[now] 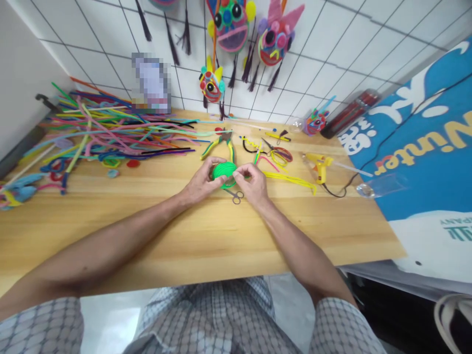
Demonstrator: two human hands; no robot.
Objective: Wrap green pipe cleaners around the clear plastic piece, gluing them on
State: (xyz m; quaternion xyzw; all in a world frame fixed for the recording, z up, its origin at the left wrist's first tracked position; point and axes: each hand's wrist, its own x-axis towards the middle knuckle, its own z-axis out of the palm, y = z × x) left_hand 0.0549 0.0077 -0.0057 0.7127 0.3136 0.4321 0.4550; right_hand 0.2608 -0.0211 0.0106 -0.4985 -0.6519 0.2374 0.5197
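Note:
Above the middle of the wooden table, my left hand wraps its fingers and thumb round the left side of a round green coil. My right hand is closed in a pinch at the coil's right edge; what lies between its fingertips is too small to make out. Small scissors lie just below the coil. Pliers with yellow and green handles rest behind it. Yellow pipe cleaners stretch out to the right of my right hand.
Many coloured pipe cleaners are heaped at the back left. A yellow glue gun with a black cord, scissors with yellow and red handles and a clear plastic bottle lie on the right. Colourful masks hang on the back grid.

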